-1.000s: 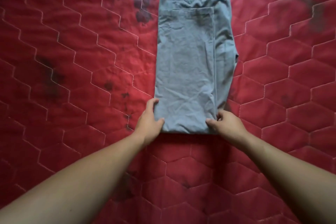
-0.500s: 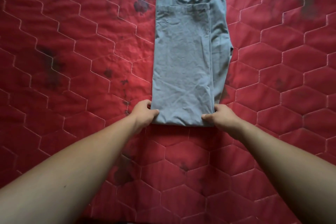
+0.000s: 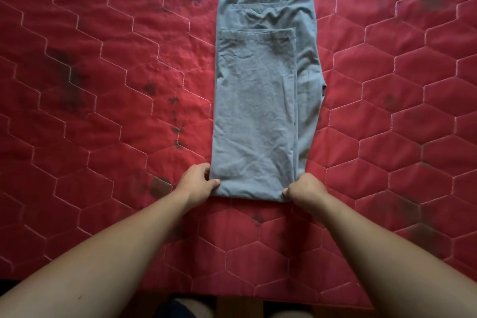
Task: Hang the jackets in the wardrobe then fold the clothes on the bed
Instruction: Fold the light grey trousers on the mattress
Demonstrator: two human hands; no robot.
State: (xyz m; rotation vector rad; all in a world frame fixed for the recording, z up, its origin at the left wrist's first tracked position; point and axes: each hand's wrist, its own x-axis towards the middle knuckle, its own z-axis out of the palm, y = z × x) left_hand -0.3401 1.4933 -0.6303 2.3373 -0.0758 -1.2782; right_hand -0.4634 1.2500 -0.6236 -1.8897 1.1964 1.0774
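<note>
A pair of grey-blue trousers (image 3: pixel 260 100) lies lengthwise on the red quilted bed (image 3: pixel 103 85), waistband at the far end. The legs are doubled back, so their hems lie partway up and a folded edge faces me. My left hand (image 3: pixel 197 183) pinches the near left corner of that fold, thumb on top. At the near right corner, my right hand (image 3: pixel 302 187) grips the fold with curled fingers.
The red bedcover has hexagon stitching and several dark stains, some just left of the trousers (image 3: pixel 175 121). The bed's near edge (image 3: pixel 232 294) runs along the bottom, with dark floor below it.
Both hands slid to the near corners of the folded trousers and closed on them. The view pulled back, so the waistband and the bed's near edge now show.
</note>
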